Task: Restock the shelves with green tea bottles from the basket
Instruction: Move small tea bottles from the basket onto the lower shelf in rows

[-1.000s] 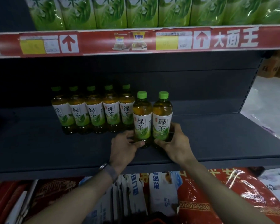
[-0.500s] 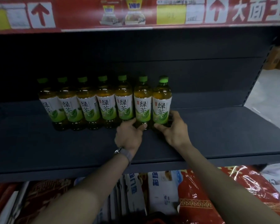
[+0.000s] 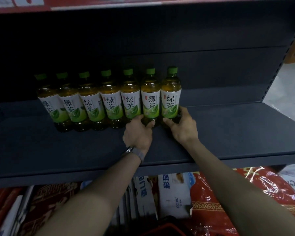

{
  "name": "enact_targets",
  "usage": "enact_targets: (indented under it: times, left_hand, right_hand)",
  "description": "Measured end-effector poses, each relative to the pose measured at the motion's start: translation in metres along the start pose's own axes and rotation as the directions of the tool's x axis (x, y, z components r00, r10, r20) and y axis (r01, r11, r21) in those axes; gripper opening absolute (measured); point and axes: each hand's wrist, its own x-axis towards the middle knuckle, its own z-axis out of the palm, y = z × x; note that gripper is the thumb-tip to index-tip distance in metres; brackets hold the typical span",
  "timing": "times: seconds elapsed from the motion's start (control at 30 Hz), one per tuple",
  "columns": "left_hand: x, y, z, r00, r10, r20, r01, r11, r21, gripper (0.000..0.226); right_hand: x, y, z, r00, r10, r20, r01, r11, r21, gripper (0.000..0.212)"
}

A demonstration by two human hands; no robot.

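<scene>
On the dark shelf (image 3: 228,133), 7 green tea bottles (image 3: 90,103) stand upright in 1 row, side by side and touching, with labels facing out and green caps on. The left hand (image 3: 138,133) grasps the base of the 6th bottle (image 3: 150,99), counted from the left, with its thumb curled across the front and its fingers round the left side. The right hand (image 3: 183,127) grasps the base of the 7th bottle (image 3: 171,96), the last at the right end, thumb in front and fingers wrapped round its right side. Both bottles rest on the shelf, in line with the other 5. A watch (image 3: 132,150) sits on the left wrist. Under the shelf lie a red pack (image 3: 211,193) and a white pack (image 3: 174,193) with blue print. At the bottom edge, between the 2 forearms, shows the red rim of the basket (image 3: 162,228); what it holds cannot be seen. A red strip (image 3: 20,7) runs along the shelf above.
</scene>
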Motion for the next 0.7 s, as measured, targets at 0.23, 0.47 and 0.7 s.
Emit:
enact_targets:
  times: [0.23, 0.47, 0.7]
  left_hand:
    - [-0.001, -0.001, 0.004, 1.000, 0.024, 0.003, -0.025, 0.998, 0.052, 0.043]
    - [-0.012, 0.004, -0.013, 0.990, 0.011, 0.144, -0.014, 1.000, 0.018, 0.042]
    - [-0.053, 0.004, -0.066, 0.943, 0.076, 0.323, -0.097, 0.994, 0.048, 0.026]
  right_hand:
    - [-0.002, -0.003, 0.001, 1.000, -0.005, 0.008, 0.006, 0.997, -0.078, 0.063]
    - [-0.016, -0.011, -0.003, 1.000, -0.008, 0.011, 0.009, 0.983, -0.182, 0.057]
    - [-0.081, -0.022, -0.026, 0.994, -0.073, 0.079, 0.091, 0.960, -0.266, 0.050]
